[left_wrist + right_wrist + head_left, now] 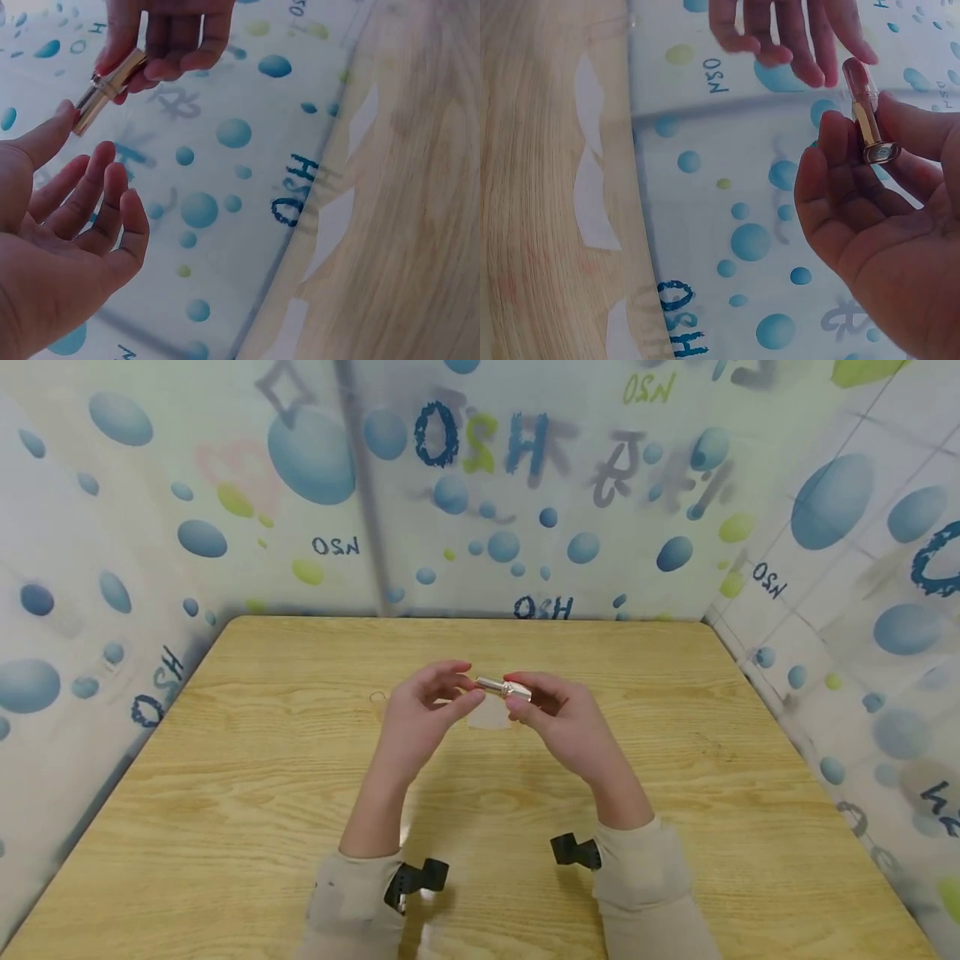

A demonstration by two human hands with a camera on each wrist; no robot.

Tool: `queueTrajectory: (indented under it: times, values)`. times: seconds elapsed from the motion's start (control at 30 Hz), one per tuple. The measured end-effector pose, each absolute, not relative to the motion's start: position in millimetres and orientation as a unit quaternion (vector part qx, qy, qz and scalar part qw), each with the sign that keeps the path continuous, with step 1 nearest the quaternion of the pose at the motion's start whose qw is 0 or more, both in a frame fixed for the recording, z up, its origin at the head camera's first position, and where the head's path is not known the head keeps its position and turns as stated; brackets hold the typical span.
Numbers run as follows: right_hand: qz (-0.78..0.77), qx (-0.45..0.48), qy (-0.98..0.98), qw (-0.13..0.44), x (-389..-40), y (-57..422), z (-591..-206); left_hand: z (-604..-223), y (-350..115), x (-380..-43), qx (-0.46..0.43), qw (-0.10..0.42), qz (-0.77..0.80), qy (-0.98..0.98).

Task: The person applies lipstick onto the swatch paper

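Observation:
A slim lipstick point(504, 687) with a shiny gold body and a clear cap is held up over the table between the two hands. My right hand point(566, 714) pinches its gold base between thumb and fingers; in the right wrist view the labelled end of the lipstick point(870, 127) faces the camera. Reddish colour shows through the clear part. My left hand point(420, 718) is at the other end, its thumb tip at or very close to the cap. In the left wrist view the four fingers of the left hand point(67, 240) are spread apart, away from the lipstick.
Beneath the hands is a wooden table point(247, 793), with a pale patch point(487, 717) between them. White strips point(330, 232) lie along the table's far side in the wrist views. Printed sheets with blue bubbles point(480, 543) enclose the back and both sides.

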State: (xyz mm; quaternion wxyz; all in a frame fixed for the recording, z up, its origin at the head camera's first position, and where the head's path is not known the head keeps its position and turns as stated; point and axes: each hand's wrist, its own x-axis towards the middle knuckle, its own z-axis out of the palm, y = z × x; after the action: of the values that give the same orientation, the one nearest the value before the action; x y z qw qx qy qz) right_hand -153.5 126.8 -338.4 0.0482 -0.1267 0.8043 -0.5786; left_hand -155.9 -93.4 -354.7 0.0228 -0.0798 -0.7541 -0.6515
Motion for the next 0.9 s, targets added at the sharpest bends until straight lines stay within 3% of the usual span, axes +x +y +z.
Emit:
queueTrajectory:
  times: [0.2, 0.43, 0.9]
  values:
    - [-0.603, -0.139, 0.784, 0.053, -147, 124, -336, -365, -82, -156, -0.1, -0.025, -0.754, -0.649]
    - [-0.616, -0.16, 0.769, 0.057, -146, 122, -336, -366, -72, -152, -0.127, -0.029, -0.805, -0.578]
    - [-0.601, -0.143, 0.785, 0.052, -146, 122, -337, -368, -65, -151, -0.101, -0.011, -0.806, -0.583]
